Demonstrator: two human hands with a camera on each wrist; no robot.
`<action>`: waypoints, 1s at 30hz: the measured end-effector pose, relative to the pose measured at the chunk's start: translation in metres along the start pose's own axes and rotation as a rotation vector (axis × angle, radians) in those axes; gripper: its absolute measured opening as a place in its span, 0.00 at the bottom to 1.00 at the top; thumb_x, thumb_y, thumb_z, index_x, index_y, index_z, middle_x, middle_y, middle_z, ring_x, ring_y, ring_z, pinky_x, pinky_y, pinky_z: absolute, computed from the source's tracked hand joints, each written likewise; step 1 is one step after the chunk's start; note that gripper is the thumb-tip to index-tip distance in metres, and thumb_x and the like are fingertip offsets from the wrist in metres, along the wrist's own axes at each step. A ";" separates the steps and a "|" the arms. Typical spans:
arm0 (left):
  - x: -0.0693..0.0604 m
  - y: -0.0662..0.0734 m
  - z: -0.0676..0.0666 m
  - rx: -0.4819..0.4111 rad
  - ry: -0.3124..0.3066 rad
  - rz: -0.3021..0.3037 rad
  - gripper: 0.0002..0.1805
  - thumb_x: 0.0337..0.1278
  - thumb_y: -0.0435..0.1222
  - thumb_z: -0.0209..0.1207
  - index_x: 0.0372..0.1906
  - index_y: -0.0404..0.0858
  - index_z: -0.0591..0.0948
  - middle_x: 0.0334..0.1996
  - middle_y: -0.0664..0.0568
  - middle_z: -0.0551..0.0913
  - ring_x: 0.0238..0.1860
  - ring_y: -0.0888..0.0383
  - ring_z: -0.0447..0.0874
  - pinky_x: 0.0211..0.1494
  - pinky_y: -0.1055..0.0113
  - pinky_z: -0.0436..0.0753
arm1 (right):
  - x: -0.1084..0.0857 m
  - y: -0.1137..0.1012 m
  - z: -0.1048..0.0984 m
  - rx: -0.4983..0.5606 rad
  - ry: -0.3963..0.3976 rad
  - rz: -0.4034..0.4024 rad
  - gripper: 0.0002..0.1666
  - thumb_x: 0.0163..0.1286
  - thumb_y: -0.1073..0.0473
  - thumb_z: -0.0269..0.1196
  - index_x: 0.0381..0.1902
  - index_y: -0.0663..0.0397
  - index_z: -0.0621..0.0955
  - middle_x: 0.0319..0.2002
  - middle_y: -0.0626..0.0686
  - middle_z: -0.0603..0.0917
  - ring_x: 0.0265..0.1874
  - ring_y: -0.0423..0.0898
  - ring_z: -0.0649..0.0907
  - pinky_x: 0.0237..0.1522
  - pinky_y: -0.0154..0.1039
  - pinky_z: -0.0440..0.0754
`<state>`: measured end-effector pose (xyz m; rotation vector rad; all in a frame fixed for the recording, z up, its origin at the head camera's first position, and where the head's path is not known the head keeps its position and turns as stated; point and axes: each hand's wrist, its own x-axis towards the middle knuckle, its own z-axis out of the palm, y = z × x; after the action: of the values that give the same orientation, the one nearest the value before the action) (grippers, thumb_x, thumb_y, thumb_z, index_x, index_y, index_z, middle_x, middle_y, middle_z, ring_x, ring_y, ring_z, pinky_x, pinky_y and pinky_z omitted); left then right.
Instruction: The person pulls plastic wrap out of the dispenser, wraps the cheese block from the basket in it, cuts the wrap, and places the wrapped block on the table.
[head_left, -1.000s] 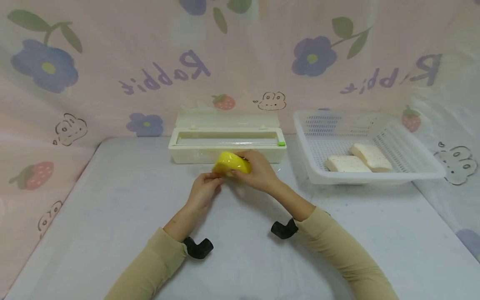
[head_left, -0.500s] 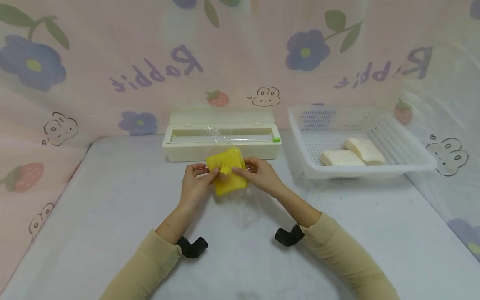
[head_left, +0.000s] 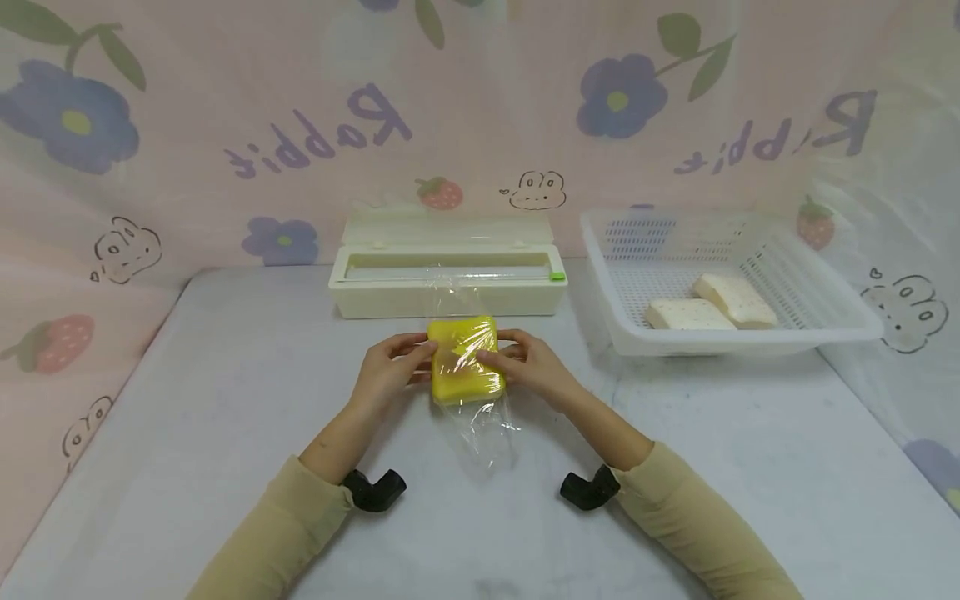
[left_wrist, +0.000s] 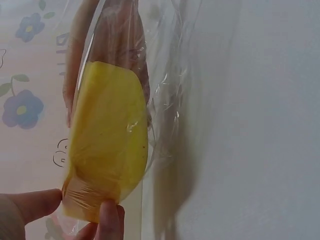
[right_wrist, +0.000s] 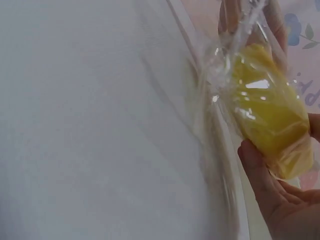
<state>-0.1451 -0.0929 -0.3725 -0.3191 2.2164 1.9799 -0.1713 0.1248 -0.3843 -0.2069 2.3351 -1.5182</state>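
Note:
A yellow block with rounded corners (head_left: 457, 387) is held up between both hands above the table. Clear plastic wrap (head_left: 486, 437) lies over its face, with loose ends hanging below and reaching up behind. My left hand (head_left: 382, 375) grips the left edge, thumb in front and fingers behind. On the opposite edge, my right hand (head_left: 536, 367) pinches the block, its thumb pressing on the front. The left wrist view shows the film pulled tight and creased near the fingertips (left_wrist: 107, 220); in the right wrist view it is bunched and shiny beside the yellow block (right_wrist: 272, 115).
Behind the hands stands a white wrap dispenser box (head_left: 450, 300), lid raised, with a roll inside and a green slider (head_left: 557, 277). A white plastic basket (head_left: 622, 342) at the right holds two pale speckled slabs (head_left: 686, 315). A printed curtain (head_left: 480, 108) closes off the back.
The yellow block has turned from tilted to flat-on, facing the camera, and its wrap now spreads over the front. Both hands have shifted onto its side edges.

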 end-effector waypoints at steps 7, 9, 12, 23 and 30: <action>-0.005 0.002 -0.001 -0.036 -0.038 0.005 0.23 0.61 0.35 0.61 0.59 0.31 0.74 0.51 0.37 0.80 0.37 0.59 0.85 0.43 0.66 0.86 | -0.006 0.003 0.001 0.032 0.001 -0.001 0.36 0.63 0.47 0.65 0.64 0.59 0.70 0.50 0.63 0.82 0.42 0.47 0.84 0.41 0.38 0.83; -0.006 0.003 -0.002 -0.020 -0.042 0.008 0.23 0.60 0.36 0.61 0.59 0.31 0.74 0.50 0.37 0.81 0.37 0.59 0.84 0.43 0.66 0.86 | -0.008 0.002 0.001 0.052 -0.007 0.006 0.36 0.63 0.48 0.65 0.64 0.60 0.70 0.50 0.63 0.82 0.41 0.47 0.84 0.41 0.38 0.84; -0.009 0.004 -0.003 0.000 -0.043 0.020 0.23 0.60 0.37 0.62 0.58 0.32 0.74 0.49 0.38 0.81 0.37 0.59 0.84 0.43 0.65 0.85 | -0.010 0.000 0.001 0.068 -0.009 0.006 0.36 0.63 0.49 0.65 0.63 0.60 0.70 0.49 0.62 0.83 0.40 0.46 0.84 0.42 0.39 0.84; -0.020 0.007 -0.006 0.095 -0.072 0.027 0.23 0.59 0.39 0.62 0.57 0.31 0.75 0.46 0.39 0.82 0.34 0.60 0.84 0.43 0.63 0.85 | -0.021 -0.004 0.003 0.004 -0.015 0.065 0.35 0.61 0.46 0.66 0.60 0.59 0.72 0.48 0.59 0.83 0.39 0.45 0.84 0.41 0.39 0.84; -0.010 -0.002 -0.009 0.197 -0.132 -0.062 0.24 0.60 0.40 0.61 0.56 0.29 0.74 0.46 0.39 0.83 0.30 0.61 0.84 0.42 0.65 0.84 | -0.015 0.005 0.006 -0.083 -0.037 0.121 0.35 0.60 0.42 0.67 0.57 0.61 0.75 0.43 0.55 0.86 0.37 0.43 0.84 0.41 0.36 0.83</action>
<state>-0.1351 -0.1010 -0.3707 -0.2224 2.2641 1.6825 -0.1547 0.1263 -0.3874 -0.1113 2.3380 -1.3512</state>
